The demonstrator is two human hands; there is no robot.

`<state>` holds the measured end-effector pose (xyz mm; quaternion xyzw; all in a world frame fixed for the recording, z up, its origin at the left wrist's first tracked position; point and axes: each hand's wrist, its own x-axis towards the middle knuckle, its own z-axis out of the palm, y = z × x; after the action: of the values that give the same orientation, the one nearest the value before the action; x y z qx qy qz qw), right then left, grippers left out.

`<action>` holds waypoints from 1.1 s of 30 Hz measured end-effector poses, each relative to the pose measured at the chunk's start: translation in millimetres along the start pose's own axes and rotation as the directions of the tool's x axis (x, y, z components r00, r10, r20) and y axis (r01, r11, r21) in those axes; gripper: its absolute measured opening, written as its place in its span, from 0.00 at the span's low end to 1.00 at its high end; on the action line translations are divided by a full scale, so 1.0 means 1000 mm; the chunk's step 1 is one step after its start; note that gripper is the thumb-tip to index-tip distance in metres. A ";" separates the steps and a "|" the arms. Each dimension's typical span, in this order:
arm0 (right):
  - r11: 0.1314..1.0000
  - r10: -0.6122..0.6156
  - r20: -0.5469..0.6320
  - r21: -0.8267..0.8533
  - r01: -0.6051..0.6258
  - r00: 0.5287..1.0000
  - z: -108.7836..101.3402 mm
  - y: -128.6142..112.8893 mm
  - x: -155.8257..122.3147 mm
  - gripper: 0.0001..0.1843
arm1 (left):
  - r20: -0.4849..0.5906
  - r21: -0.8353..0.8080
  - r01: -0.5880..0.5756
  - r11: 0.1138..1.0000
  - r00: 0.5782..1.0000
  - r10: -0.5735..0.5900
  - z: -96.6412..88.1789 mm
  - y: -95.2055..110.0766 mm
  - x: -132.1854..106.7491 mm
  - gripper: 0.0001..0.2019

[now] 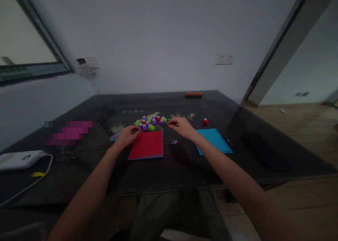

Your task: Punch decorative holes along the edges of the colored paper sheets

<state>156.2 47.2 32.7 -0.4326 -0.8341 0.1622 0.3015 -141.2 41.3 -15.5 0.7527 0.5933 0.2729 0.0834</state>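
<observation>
A red sheet point(146, 144) with blue dashes along its right edge lies before me, a blue edge showing under it. My left hand point(127, 135) is at its upper left corner, thumb and fingers pinched together. My right hand point(182, 126) hovers beyond its upper right corner, fingers also pinched. Whatever either pinch holds is too small to tell. Just behind the sheet sits a cluster of purple, green and red balls with eyes point(151, 122). Between the sheets lies a small pink and blue pile of bits point(174, 142); another pile point(114, 137) is partly behind my left hand.
To the right lie a blue sheet point(215, 140) with holes along its edge, a lone red ball point(205, 121) and a black flat object point(264, 151). An orange-brown bar point(194, 94) lies by the wall. A white device point(22, 160) with a cable stands left on the dark table point(169, 177).
</observation>
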 end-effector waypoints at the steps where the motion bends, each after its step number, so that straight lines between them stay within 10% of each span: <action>1: 0.999 0.008 0.038 -0.038 -0.007 0.999 0.012 -0.001 0.007 0.09 | 0.020 0.002 -0.004 1.000 1.000 0.004 0.001 -0.002 0.000 0.16; 10: 0.912 0.030 0.143 -0.409 0.031 0.989 0.071 0.005 0.009 0.31 | 0.171 0.035 -0.083 0.996 0.982 0.076 0.005 -0.008 0.000 0.27; 33: 0.975 0.034 0.107 -0.222 -0.009 0.994 0.075 -0.004 0.006 0.19 | 0.169 0.035 -0.115 0.993 0.980 0.107 0.006 -0.010 0.000 0.28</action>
<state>102.9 49.5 -20.4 -0.4630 -0.8575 0.0952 0.2030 -146.8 45.3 -24.9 0.8065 0.5472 0.1997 0.1008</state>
